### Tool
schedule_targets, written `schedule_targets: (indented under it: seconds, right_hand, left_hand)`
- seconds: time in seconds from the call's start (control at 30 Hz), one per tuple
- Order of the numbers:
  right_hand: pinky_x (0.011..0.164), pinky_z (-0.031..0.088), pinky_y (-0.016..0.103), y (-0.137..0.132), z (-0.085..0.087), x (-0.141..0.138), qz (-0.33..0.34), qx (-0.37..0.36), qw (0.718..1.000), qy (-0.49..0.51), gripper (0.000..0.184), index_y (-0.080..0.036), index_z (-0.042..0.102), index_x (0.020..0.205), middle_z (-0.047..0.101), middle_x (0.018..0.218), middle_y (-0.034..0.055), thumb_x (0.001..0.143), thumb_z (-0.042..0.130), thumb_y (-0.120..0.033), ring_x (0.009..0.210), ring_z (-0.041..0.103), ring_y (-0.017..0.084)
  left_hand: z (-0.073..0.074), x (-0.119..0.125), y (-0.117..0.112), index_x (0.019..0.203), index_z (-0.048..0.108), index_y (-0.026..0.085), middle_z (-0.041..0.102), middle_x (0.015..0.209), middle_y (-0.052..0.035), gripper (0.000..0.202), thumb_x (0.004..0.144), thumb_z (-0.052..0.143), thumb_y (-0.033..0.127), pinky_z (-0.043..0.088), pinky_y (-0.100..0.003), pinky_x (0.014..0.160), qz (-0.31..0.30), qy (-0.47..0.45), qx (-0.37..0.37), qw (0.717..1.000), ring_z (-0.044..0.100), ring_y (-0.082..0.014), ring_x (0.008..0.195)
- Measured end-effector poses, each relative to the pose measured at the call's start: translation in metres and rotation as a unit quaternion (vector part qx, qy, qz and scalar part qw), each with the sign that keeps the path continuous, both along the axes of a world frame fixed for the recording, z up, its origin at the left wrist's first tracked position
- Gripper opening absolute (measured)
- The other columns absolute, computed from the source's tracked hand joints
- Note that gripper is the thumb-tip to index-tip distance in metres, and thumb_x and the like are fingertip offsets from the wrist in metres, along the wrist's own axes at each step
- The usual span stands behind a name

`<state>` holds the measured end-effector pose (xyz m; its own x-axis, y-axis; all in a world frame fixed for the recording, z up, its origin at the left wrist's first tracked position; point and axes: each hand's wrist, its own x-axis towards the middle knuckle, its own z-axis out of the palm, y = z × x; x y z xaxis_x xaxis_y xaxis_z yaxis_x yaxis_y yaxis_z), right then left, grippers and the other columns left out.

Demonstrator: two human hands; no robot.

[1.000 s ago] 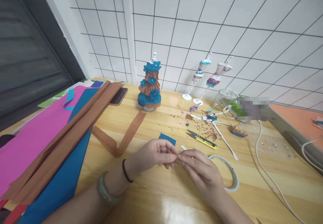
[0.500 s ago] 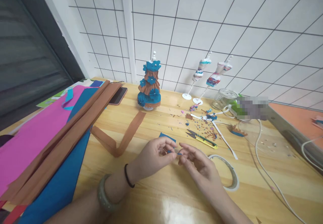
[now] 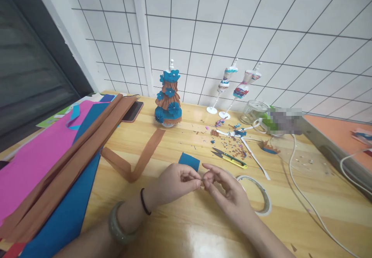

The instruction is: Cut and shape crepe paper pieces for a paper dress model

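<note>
My left hand and my right hand meet low over the table, thumb and fingertips of each pinched together. Between them is a small piece of blue paper, mostly hidden by the fingers now. Just behind my left hand a blue paper square lies on the table. Beyond my right hand are yellow-handled thread snips, their blades pointing left. A roll of white tape lies flat beside my right hand.
A paper-dressed mannequin figure and two slimmer figures stand at the back. Folded brown paper covers pink and blue sheets at left, near a phone. Paper scraps, a glass jar and a white cable are rightward.
My fingertips have come closer together, and the blue piece between them shows less. More of the blue square behind my left hand is visible. The view has shifted slightly.
</note>
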<state>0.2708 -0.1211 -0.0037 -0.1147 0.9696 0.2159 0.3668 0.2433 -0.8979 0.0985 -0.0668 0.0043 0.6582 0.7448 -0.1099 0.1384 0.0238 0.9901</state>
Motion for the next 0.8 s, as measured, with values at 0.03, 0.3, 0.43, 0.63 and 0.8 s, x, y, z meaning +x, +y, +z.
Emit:
schedule_targets:
  seconds: [0.03,0.3,0.43,0.63,0.8]
  right_hand:
    - [0.072,0.049,0.029,0.000,0.000,0.000,0.000,0.000,1.000,-0.004,0.032,-0.020,0.050,0.116,0.059,0.079,0.0026,0.085,0.050,-0.026,0.072,0.058,0.014]
    - [0.066,0.050,0.028,0.011,0.003,0.011,-0.095,-0.022,0.993,0.059,0.032,-0.017,0.055,0.107,0.059,0.072,0.0018,0.083,0.053,-0.038,0.067,0.059,0.015]
    - [0.067,0.049,0.030,0.019,0.005,0.026,-0.182,-0.019,0.982,0.052,0.036,-0.015,0.057,0.103,0.062,0.071,0.0035,0.080,0.055,-0.044,0.070,0.060,0.017]
    - [0.077,0.047,0.040,0.024,0.003,0.047,-0.253,0.015,0.955,-0.156,0.027,-0.018,0.064,0.096,0.068,0.100,0.0113,0.082,0.050,-0.037,0.093,0.061,0.027]
    - [0.076,0.045,0.050,0.031,0.003,0.062,-0.220,-0.031,0.927,-0.301,0.033,-0.011,0.064,0.102,0.066,0.101,0.0197,0.083,0.045,-0.031,0.091,0.061,0.035]
  left_hand:
    - [-0.001,0.000,0.000,0.077,0.065,0.012,0.066,0.073,-0.0038,0.019,0.078,0.055,0.027,0.043,-0.022,0.064,-0.011,0.009,0.008,1.000,0.058,-0.0132,0.069]
    - [-0.006,0.000,0.003,0.074,0.064,0.012,0.066,0.074,-0.0042,0.020,0.075,0.059,0.032,0.045,-0.023,0.070,-0.001,-0.026,-0.034,0.999,0.060,-0.0141,0.074]
    - [-0.003,-0.001,0.005,0.067,0.066,0.013,0.067,0.073,-0.0039,0.022,0.076,0.059,0.032,0.044,-0.023,0.072,0.020,-0.019,-0.015,1.000,0.059,-0.0146,0.077]
    - [-0.010,-0.002,0.008,0.070,0.068,0.011,0.059,0.055,-0.0013,0.028,0.076,0.059,0.037,0.038,-0.018,0.044,0.035,-0.004,-0.036,0.999,0.049,-0.0077,0.047]
    - [-0.010,0.000,0.004,0.070,0.065,0.010,0.065,0.062,-0.0063,0.028,0.074,0.061,0.037,0.047,-0.022,0.051,0.030,-0.052,-0.099,0.993,0.058,-0.0117,0.051]
